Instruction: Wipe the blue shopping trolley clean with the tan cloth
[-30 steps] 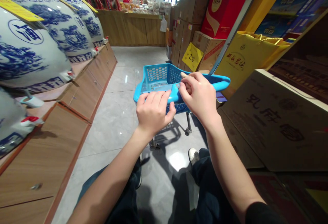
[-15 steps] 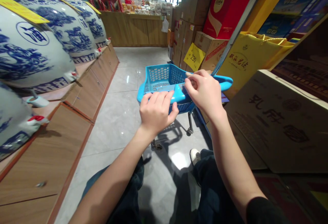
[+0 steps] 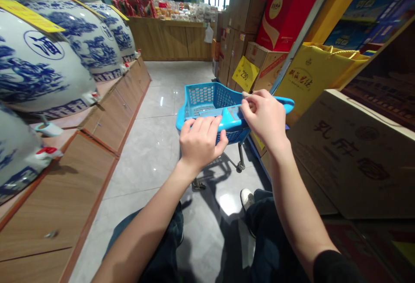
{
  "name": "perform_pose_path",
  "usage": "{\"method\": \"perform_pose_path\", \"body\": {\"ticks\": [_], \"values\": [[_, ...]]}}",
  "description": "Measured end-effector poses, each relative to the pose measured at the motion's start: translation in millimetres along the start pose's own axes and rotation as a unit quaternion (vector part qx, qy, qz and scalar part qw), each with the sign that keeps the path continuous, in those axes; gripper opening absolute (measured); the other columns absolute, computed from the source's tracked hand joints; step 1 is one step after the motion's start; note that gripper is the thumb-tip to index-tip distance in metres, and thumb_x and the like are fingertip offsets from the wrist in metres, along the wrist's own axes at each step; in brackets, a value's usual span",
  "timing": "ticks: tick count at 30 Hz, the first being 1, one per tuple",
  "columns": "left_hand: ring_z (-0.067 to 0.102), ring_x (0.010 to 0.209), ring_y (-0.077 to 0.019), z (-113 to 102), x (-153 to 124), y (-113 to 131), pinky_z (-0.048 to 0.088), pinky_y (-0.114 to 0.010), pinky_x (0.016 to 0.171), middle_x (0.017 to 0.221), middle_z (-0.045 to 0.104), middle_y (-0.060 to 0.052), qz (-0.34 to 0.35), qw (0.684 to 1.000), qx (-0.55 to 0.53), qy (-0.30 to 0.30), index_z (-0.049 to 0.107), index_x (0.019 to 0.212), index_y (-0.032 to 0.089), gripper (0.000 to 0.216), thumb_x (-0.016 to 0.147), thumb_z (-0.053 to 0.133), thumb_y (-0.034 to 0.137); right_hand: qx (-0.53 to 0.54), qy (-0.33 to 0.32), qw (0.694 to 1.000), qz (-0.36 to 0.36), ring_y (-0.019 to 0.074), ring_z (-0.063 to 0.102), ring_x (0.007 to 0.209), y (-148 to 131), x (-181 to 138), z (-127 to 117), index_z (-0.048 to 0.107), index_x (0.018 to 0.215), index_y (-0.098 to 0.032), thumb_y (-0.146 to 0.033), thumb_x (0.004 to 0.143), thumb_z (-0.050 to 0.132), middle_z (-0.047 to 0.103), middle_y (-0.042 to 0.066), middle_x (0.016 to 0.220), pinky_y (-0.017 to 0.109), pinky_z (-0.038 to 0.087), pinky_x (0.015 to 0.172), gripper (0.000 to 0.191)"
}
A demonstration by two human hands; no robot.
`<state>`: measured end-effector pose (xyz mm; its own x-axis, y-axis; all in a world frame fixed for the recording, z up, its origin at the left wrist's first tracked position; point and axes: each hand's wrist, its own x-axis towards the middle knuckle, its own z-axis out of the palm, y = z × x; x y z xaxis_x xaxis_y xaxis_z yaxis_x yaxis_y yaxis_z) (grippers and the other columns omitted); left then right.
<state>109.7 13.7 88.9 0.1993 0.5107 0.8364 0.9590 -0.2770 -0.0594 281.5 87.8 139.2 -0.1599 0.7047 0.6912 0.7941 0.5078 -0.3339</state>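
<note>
A small blue plastic shopping cart [image 3: 207, 99] stands on the tiled aisle floor in front of me. My left hand [image 3: 201, 142] is curled over the cart's blue handle bar [image 3: 233, 119], gripping it. My right hand [image 3: 267, 119] rests on the same bar further right, fingers bent and pinched around it near a small label. The basket looks empty as far as I can see. My legs in dark trousers and a white shoe [image 3: 246, 196] show below.
Big blue-and-white ceramic jars [image 3: 42, 67] sit on a wooden counter [image 3: 106, 114] at the left. Cardboard boxes [image 3: 350, 157], a yellow gift bag [image 3: 308, 75], red cartons and a yellow price tag [image 3: 244, 74] line the right. A wooden counter closes the aisle's far end.
The cart and both hands have shifted slightly right and forward in view; the grip on the handle stays the same.
</note>
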Motion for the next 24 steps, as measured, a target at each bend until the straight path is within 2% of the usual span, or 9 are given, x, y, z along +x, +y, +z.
{"method": "perform_pose_path", "body": {"ticks": [3, 5, 7, 12, 14, 17, 20, 24], "values": [[0.068, 0.091, -0.0277, -0.9, -2.0, -3.7, 0.042, -0.043, 0.087, 0.103, 0.079, -0.011, -0.008, 1.0, -0.011, -0.009, 0.073, 0.12, 0.016, 0.036, 0.093, 0.055, 0.03, 0.04, -0.043, 0.995, -0.079, 0.0242, 0.069, 0.097, -20.7, -8.5, -0.4, 0.078, 0.094, -0.022, -0.031, 0.097, 0.055, 0.074, 0.009, 0.11, 0.034, 0.052, 0.079, 0.024], [0.069, 0.092, -0.0281, -1.8, -2.9, -5.9, 0.042, -0.044, 0.088, 0.105, 0.079, -0.012, -0.01, 1.0, -0.015, -0.016, 0.073, 0.122, 0.016, 0.037, 0.093, 0.055, 0.03, 0.066, -0.062, 0.991, -0.103, 0.0225, 0.07, 0.096, -23.9, -9.1, -1.4, 0.078, 0.096, -0.023, -0.029, 0.096, 0.055, 0.074, 0.007, 0.112, 0.032, 0.052, 0.08, 0.024], [0.069, 0.093, -0.0282, -2.4, -3.1, -6.8, 0.042, -0.044, 0.088, 0.105, 0.079, -0.012, -0.006, 1.0, -0.015, -0.017, 0.072, 0.123, 0.016, 0.037, 0.093, 0.055, 0.03, 0.069, -0.056, 0.992, -0.086, 0.0226, 0.07, 0.095, -15.3, -5.4, -3.0, 0.079, 0.094, -0.023, -0.028, 0.096, 0.055, 0.075, 0.007, 0.11, 0.033, 0.052, 0.081, 0.024], [0.069, 0.092, -0.0272, -1.3, -2.7, -5.1, 0.042, -0.042, 0.088, 0.104, 0.079, -0.012, 0.004, 1.0, -0.01, -0.004, 0.073, 0.121, 0.015, 0.036, 0.093, 0.056, 0.029, 0.016, 0.013, 1.0, 0.007, 0.0268, 0.07, 0.094, 9.9, -0.7, -4.6, 0.079, 0.089, -0.021, -0.028, 0.092, 0.056, 0.076, 0.01, 0.104, 0.037, 0.052, 0.078, 0.024], [0.069, 0.092, -0.0274, -0.2, -2.8, -4.8, 0.042, -0.043, 0.088, 0.104, 0.079, -0.012, -0.002, 1.0, -0.013, -0.005, 0.073, 0.121, 0.015, 0.037, 0.092, 0.056, 0.029, 0.014, 0.022, 1.0, -0.008, 0.0276, 0.07, 0.097, 4.0, -7.4, -2.8, 0.078, 0.092, -0.022, -0.027, 0.092, 0.055, 0.074, 0.011, 0.109, 0.038, 0.053, 0.081, 0.023], [0.068, 0.091, -0.0281, 0.8, -3.2, -5.4, 0.043, -0.044, 0.088, 0.106, 0.079, -0.012, -0.012, 1.0, -0.018, -0.012, 0.073, 0.121, 0.016, 0.037, 0.091, 0.056, 0.03, 0.051, 0.004, 0.995, -0.082, 0.026, 0.069, 0.103, -12.1, -19.9, 0.8, 0.076, 0.097, -0.023, -0.027, 0.094, 0.053, 0.073, 0.011, 0.116, 0.038, 0.053, 0.087, 0.024], [0.069, 0.092, -0.0279, 1.0, -3.3, -6.0, 0.043, -0.044, 0.089, 0.105, 0.079, -0.011, -0.008, 1.0, -0.01, -0.01, 0.073, 0.121, 0.017, 0.037, 0.092, 0.055, 0.03, 0.097, -0.016, 0.986, -0.135, 0.0234, 0.07, 0.104, -12.2, -23.9, 2.7, 0.076, 0.099, -0.024, -0.025, 0.094, 0.053, 0.073, 0.009, 0.119, 0.036, 0.054, 0.09, 0.023], [0.069, 0.092, -0.0276, 2.0, -2.4, -5.1, 0.042, -0.043, 0.088, 0.106, 0.079, -0.011, -0.006, 1.0, -0.014, -0.01, 0.073, 0.122, 0.017, 0.037, 0.091, 0.056, 0.03, 0.084, 0.039, 0.991, -0.092, 0.0245, 0.071, 0.103, 10.6, -19.8, 4.1, 0.076, 0.097, -0.025, -0.025, 0.093, 0.052, 0.074, 0.009, 0.114, 0.038, 0.056, 0.09, 0.024]]}}
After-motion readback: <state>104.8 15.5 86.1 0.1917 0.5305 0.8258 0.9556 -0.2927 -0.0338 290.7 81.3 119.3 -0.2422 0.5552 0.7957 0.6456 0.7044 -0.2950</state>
